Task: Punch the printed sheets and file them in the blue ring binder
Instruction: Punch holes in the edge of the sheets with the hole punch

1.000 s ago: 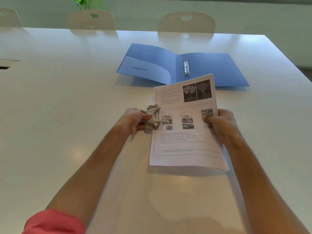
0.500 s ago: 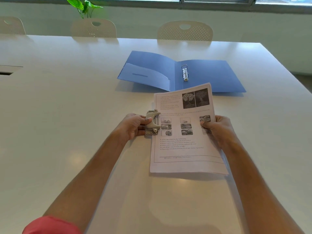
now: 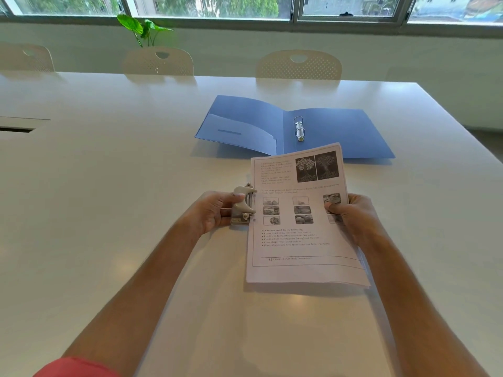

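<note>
A stack of printed sheets [image 3: 302, 240] with text and small pictures is held above the white table [image 3: 109, 213]. My right hand [image 3: 351, 213] pinches its right edge. My left hand [image 3: 215, 213] grips a small grey hole punch [image 3: 243, 206], which sits on the left edge of the sheets at mid-height. Beyond them the blue ring binder [image 3: 340, 131] lies open and flat on the table, its metal rings [image 3: 299, 129] standing near the spine and a pocket on its left flap.
White perforated chairs [image 3: 298, 63] line the far side of the table, with a green plant [image 3: 144, 29] behind them under the windows. A cable slot [image 3: 16, 129] sits at the table's left edge.
The view has tilted upward, so the windows now show. Both hands, the sheets and the punch keep the same grip and relative position.
</note>
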### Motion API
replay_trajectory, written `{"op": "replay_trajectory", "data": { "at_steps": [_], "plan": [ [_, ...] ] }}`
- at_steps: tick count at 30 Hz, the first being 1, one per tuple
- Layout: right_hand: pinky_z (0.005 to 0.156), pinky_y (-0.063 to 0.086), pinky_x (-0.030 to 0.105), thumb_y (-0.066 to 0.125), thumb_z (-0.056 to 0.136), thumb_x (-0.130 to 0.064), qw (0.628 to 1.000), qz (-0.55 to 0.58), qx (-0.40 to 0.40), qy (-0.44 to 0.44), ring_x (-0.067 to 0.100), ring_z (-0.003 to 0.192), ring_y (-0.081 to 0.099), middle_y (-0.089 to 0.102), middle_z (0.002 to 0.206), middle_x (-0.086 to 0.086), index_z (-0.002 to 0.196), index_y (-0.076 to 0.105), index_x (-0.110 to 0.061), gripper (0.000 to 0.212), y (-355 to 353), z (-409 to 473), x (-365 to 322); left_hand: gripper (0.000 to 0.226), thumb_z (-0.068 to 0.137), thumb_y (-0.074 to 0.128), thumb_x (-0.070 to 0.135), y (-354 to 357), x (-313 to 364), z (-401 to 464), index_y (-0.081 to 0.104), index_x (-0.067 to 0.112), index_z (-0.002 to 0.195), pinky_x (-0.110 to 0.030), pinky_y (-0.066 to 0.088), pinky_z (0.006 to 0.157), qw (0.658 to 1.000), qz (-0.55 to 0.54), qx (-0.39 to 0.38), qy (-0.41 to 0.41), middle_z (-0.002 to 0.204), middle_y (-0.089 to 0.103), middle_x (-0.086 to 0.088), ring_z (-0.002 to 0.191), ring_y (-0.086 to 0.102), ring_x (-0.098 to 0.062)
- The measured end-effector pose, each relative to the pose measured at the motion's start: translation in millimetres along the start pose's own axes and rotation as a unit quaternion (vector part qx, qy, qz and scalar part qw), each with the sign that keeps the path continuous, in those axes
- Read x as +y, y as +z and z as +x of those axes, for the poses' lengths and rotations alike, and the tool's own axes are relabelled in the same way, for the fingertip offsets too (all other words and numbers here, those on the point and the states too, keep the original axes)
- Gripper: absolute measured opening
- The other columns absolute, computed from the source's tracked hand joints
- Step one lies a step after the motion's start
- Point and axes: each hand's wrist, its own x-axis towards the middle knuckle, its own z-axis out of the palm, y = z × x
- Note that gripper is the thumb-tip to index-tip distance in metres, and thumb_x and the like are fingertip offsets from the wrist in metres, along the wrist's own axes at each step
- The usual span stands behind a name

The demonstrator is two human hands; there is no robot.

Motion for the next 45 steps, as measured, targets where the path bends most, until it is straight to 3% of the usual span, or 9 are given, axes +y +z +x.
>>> {"op": "replay_trajectory", "data": {
  "at_steps": [5,12,20,24,27,29,38,42,45],
  "plan": [
    [0.052,0.057,0.027,0.067,0.083,0.002,1.000,0.012,0.006,0.004,0.024,0.069,0.075,0.077,0.077,0.006,0.090,0.069,-0.005,0.010,-3,-1,-1,0.014,0.084,0.065,0.008,-22,4,-4,0.064,0.001,0.096,-0.031,0.058,0.053,0.998,-0.011,0.057,0.037,0.067,0.071,-0.010,0.060,0.071,-0.022],
    [0.050,0.057,0.027,0.067,0.083,0.003,1.000,0.023,0.017,0.006,0.023,0.067,0.075,0.077,0.076,0.006,0.089,0.068,-0.005,0.010,-9,-9,-2,0.014,0.085,0.064,0.015,-56,6,-18,0.067,0.004,0.094,-0.027,0.052,0.053,0.980,-0.003,0.178,0.086,0.073,0.063,-0.009,0.055,0.062,-0.020],
    [0.048,0.056,0.025,0.065,0.082,0.006,0.999,0.019,0.027,-0.006,0.018,0.059,0.073,0.076,0.068,0.003,0.083,0.068,-0.006,0.012,-10,-21,1,0.026,0.084,0.064,0.022,-62,4,-29,0.068,0.000,0.095,-0.032,0.048,0.059,0.952,0.057,0.277,0.116,0.082,0.063,-0.019,0.063,0.059,-0.028],
    [0.050,0.057,0.026,0.066,0.083,0.005,0.999,0.016,0.028,-0.005,0.020,0.063,0.074,0.076,0.074,0.005,0.086,0.067,-0.005,0.010,-9,-22,1,0.030,0.082,0.064,0.027,-59,5,-32,0.067,-0.001,0.094,-0.038,0.051,0.068,0.944,0.088,0.296,0.117,0.087,0.066,-0.021,0.073,0.062,-0.029],
    [0.049,0.056,0.025,0.066,0.083,0.005,0.999,0.013,0.030,-0.007,0.020,0.062,0.074,0.076,0.074,0.005,0.084,0.068,-0.005,0.011,-9,-24,0,0.031,0.065,0.066,0.037,-50,7,-35,0.063,0.006,0.069,-0.021,0.047,0.044,0.941,0.110,0.301,0.111,0.056,0.066,-0.010,0.054,0.059,-0.026],
    [0.049,0.056,0.025,0.065,0.082,0.006,0.999,0.014,0.033,-0.007,0.020,0.061,0.074,0.076,0.073,0.006,0.083,0.068,-0.005,0.011,-10,-25,-1,0.028,0.068,0.065,0.036,-48,5,-35,0.060,0.010,0.059,-0.014,0.033,0.026,0.934,0.138,0.311,0.111,0.035,0.056,0.001,0.048,0.055,-0.020],
    [0.051,0.057,0.026,0.066,0.083,0.003,0.999,0.023,0.041,0.008,0.022,0.067,0.075,0.077,0.074,0.006,0.088,0.068,-0.005,0.010,-15,-29,-1,0.035,0.076,0.063,0.029,-42,-2,-27,0.058,0.018,0.044,-0.012,0.028,0.025,0.908,0.197,0.345,0.135,0.028,0.050,0.008,0.045,0.051,-0.010],
    [0.051,0.057,0.027,0.066,0.083,0.004,0.999,0.026,0.045,0.009,0.021,0.065,0.074,0.076,0.073,0.007,0.088,0.068,-0.004,0.010,-15,-30,-1,0.030,0.073,0.062,0.036,-44,-3,-25,0.065,0.012,0.055,-0.023,0.043,0.046,0.906,0.214,0.350,0.110,0.036,0.058,0.004,0.060,0.060,-0.022],
    [0.048,0.055,0.025,0.066,0.082,0.004,0.998,0.023,0.052,0.010,0.018,0.061,0.074,0.075,0.073,0.005,0.089,0.068,-0.004,0.010,-14,-32,-3,0.038,0.071,0.061,0.044,-50,-4,-19,0.073,0.009,0.077,-0.038,0.053,0.083,0.900,0.237,0.352,0.097,0.077,0.073,-0.009,0.088,0.065,-0.032]
  ]
}}
